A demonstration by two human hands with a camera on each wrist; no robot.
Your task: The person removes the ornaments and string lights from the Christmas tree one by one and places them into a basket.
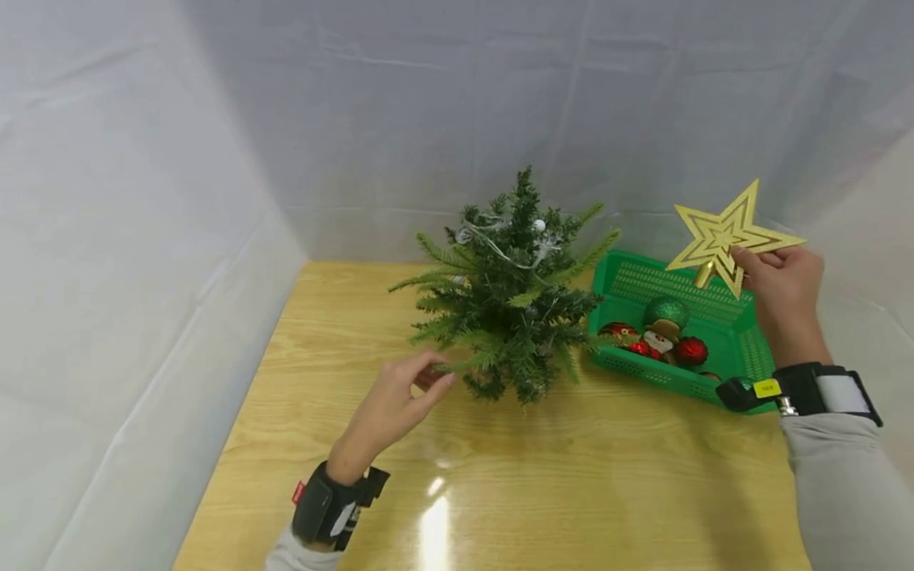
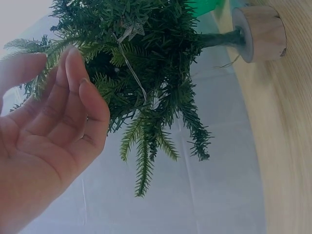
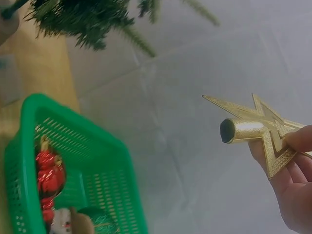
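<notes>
Gold star (image 1: 724,238) in right hand (image 1: 789,289): grasps it by the point at right, thumb on the face, other fingers behind. Holds star at far right of scene, raised over green basket (image 1: 657,378), clear of tree (image 1: 510,317). Shows tubular gold socket (image 3: 247,130) below star's centre, dark at its end in right wrist view.

Left hand (image 1: 393,400) at near left of tree: relaxed, fingers loosely bent, thumb and fingertips apart, with tip of a low green branch (image 2: 53,56) in the gap. Touches the branch without a visible grip.

Stands upright on wooden counter (image 1: 321,420) (tree, far middle), on round wooden base (image 2: 265,34). Carries thin pale string (image 1: 500,248) across upper branches, plus small clear star (image 2: 134,29) seen in left wrist view.

In basket, right of tree: green glittery bauble (image 1: 666,312) farther back, brown-hatted figure (image 1: 658,339) just nearer, ridged red bauble (image 1: 691,350) to its right, more red ornaments (image 3: 50,178) at left. Beyond counter: pale cloth (image 1: 385,103).
</notes>
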